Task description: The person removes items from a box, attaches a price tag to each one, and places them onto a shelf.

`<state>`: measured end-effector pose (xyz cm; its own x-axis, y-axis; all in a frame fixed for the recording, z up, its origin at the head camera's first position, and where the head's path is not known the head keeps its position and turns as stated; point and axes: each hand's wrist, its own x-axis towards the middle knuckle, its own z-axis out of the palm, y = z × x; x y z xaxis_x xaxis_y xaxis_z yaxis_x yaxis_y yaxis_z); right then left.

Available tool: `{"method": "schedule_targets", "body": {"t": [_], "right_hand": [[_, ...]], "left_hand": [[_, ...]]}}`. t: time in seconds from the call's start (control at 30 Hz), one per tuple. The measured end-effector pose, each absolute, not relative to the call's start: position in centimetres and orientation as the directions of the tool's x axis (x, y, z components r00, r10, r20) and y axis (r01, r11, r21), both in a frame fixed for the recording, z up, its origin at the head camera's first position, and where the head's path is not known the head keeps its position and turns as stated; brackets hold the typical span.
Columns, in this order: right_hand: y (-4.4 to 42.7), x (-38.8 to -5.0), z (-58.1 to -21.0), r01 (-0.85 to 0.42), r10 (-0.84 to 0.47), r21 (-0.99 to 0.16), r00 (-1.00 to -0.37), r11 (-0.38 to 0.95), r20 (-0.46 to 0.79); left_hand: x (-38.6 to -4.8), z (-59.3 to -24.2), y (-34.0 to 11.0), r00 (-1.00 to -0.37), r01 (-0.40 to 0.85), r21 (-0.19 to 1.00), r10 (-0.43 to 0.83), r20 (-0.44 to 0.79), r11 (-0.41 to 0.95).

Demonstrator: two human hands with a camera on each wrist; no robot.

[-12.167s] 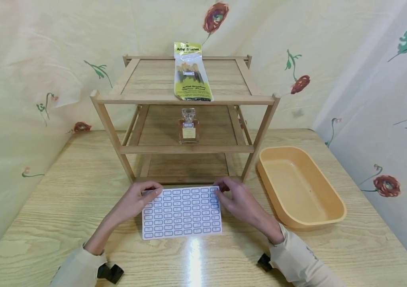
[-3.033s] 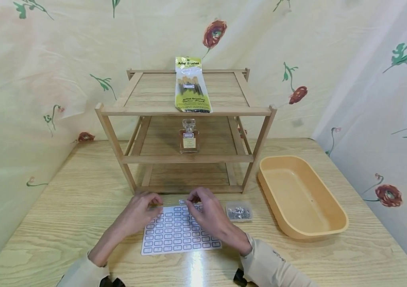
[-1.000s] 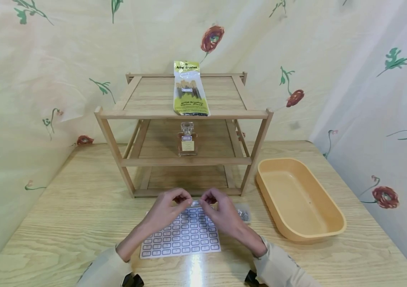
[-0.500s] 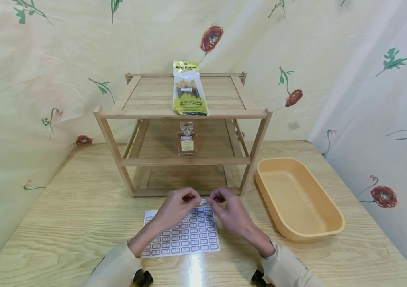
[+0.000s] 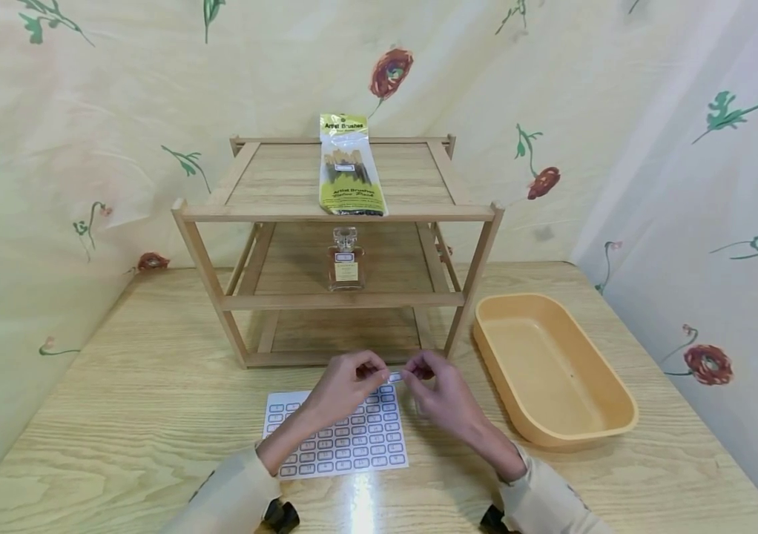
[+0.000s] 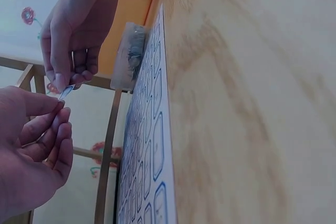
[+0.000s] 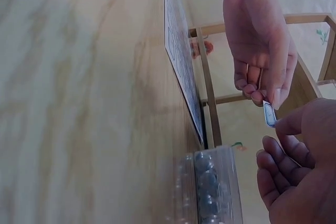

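Note:
A small white sticky label with a blue border [image 5: 395,377] is stretched between both hands, just above the far right corner of the label sheet [image 5: 360,445]. My left hand [image 5: 347,389] pinches one end of the label between thumb and forefinger. At the other end, my right hand [image 5: 446,394] pinches it the same way. In the right wrist view the label [image 7: 270,114] faces the camera, held clear of the table. Below the hands sits a clear plastic box [image 7: 223,182] of small silvery pieces; the right hand mostly hides it in the head view.
A three-tier wooden shelf [image 5: 342,300] stands behind the hands. It bears a packet of artist brushes [image 5: 351,170] on top and a labelled perfume bottle [image 5: 345,263] on the middle tier. An orange plastic tub [image 5: 555,371] is at the right.
The clear box has appeared beside the sheet since the oldest frame. One label has come off the sheet; the left hand joined the right on it, and both have shifted right with it.

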<state>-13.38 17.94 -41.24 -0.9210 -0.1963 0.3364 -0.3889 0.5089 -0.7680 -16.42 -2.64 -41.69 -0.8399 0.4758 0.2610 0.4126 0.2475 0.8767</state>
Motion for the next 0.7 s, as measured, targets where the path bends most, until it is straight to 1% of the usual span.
{"method": "schedule_targets", "body": {"t": [0.27,0.7], "right_hand": [[18.7,-13.4,-41.5,-0.392,-0.196,-0.760,-0.920,0.518,0.341],[19.6,-13.0,-41.4,-0.377,-0.188,-0.765,-0.926,0.523,0.328]], "left_hand": [[-16.3,-41.7,-1.8,-0.832,0.423,0.872,0.485,0.268,0.244],[-16.3,-42.2,-0.7,-0.830,0.407,0.882,0.498,0.250,0.236]]}}
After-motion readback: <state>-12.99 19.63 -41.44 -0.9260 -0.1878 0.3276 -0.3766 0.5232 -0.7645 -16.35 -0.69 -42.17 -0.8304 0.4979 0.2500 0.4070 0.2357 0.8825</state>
